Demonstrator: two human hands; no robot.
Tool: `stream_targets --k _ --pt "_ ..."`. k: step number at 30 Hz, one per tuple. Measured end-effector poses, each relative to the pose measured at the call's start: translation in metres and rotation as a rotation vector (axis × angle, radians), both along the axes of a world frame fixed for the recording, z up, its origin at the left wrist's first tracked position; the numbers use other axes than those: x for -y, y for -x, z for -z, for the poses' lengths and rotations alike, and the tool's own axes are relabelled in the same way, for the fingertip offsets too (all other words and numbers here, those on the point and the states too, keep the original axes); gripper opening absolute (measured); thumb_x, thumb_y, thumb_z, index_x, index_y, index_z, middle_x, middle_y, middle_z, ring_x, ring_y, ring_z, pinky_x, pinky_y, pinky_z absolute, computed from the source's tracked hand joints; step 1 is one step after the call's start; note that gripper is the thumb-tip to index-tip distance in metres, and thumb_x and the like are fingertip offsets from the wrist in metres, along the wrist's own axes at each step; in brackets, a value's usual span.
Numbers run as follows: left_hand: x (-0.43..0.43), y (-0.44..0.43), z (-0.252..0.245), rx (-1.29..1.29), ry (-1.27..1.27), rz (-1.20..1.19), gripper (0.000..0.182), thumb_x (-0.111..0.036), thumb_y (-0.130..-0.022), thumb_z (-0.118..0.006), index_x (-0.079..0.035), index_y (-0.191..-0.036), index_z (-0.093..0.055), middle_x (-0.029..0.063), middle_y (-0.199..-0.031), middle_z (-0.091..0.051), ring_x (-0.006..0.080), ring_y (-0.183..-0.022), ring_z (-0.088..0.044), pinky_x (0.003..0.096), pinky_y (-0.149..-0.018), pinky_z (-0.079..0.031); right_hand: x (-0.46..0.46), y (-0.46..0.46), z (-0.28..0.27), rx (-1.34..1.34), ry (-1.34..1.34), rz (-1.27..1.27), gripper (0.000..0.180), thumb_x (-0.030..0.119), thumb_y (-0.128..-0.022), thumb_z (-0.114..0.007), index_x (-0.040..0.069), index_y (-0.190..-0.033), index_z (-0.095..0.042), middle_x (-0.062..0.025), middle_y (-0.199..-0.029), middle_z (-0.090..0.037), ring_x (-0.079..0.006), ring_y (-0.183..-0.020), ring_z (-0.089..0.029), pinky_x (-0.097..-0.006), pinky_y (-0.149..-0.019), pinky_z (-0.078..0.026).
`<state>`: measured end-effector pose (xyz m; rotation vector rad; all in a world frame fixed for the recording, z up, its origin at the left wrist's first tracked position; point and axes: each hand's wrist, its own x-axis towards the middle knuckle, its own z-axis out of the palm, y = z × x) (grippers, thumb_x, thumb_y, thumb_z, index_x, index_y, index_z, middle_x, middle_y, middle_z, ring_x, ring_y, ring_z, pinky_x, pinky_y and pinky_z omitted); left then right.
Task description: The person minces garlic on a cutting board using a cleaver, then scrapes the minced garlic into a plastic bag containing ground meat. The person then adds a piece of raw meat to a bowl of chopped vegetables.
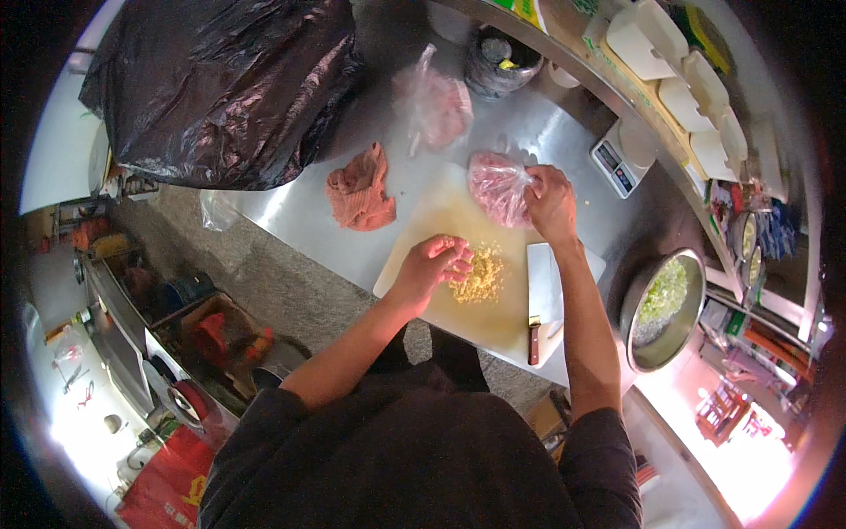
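My right hand (554,202) grips the gathered neck of a clear plastic bag of pink ground meat (497,188), which rests at the far edge of the cutting board (423,264). My left hand (436,270) holds nothing; its fingers are curled and apart, beside a small heap of chopped yellow bits (481,276), perhaps ginger or garlic. A cleaver (544,281) with a wooden handle lies on the board's right side, partly under my right forearm. Farther back on the steel table (297,218) sits a second clear bag of pink meat (444,109).
A crumpled reddish cloth (362,192) lies left of the board. Behind it bulges a large black plastic bag (225,86). To the right are a digital scale (618,162) and a metal bowl of chopped greens (663,311). A dark pot (499,63) and white containers (694,86) stand at the back.
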<state>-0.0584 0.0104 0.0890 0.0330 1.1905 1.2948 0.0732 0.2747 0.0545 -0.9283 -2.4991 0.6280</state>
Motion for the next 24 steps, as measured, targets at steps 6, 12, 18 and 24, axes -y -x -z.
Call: stream_targets --k 6,12,18,24 --pt "-0.018 0.006 -0.002 -0.045 -0.055 0.03 0.041 -0.034 -0.111 -0.063 0.001 -0.133 -0.063 0.0159 -0.124 -0.072 0.0263 -0.109 -0.073 0.0417 -0.096 -0.059 0.003 -0.014 -0.006 0.027 0.286 0.185 0.022 0.004 -0.084 -0.073 0.003 -0.106 -0.074 -0.0151 -0.106 -0.074 -0.0375 -0.096 -0.072 -0.0474 -0.091 -0.057" --pt "-0.019 0.004 -0.004 -0.031 -0.037 0.029 0.04 -0.032 -0.111 -0.063 0.001 -0.133 -0.063 0.0159 -0.123 -0.072 0.0269 -0.109 -0.073 0.0418 -0.096 -0.059 0.006 -0.016 -0.016 0.355 0.072 -0.058 0.027 0.018 -0.085 -0.079 0.008 -0.109 -0.076 -0.0116 -0.106 -0.074 -0.0348 -0.098 -0.07 -0.0476 -0.094 -0.054" --pt "-0.008 0.001 -0.004 0.021 -0.004 -0.009 0.038 -0.03 -0.111 -0.063 0.002 -0.132 -0.063 0.0161 -0.123 -0.071 0.0265 -0.108 -0.073 0.0404 -0.093 -0.061 0.015 0.008 -0.003 0.326 -0.083 -0.049 0.026 0.022 -0.089 -0.074 0.013 -0.113 -0.075 -0.0088 -0.109 -0.072 -0.0329 -0.109 -0.07 -0.0486 -0.099 -0.053" --pt "0.0 0.005 0.002 0.119 -0.072 -0.088 0.04 -0.034 -0.111 -0.063 0.0 -0.133 -0.064 0.0185 -0.125 -0.073 0.0317 -0.11 -0.074 0.0466 -0.095 -0.061 0.01 0.025 0.006 0.086 0.173 0.062 0.026 0.029 -0.098 -0.065 0.016 -0.117 -0.077 -0.014 -0.109 -0.068 -0.0417 -0.09 -0.072 -0.0536 -0.082 -0.059"
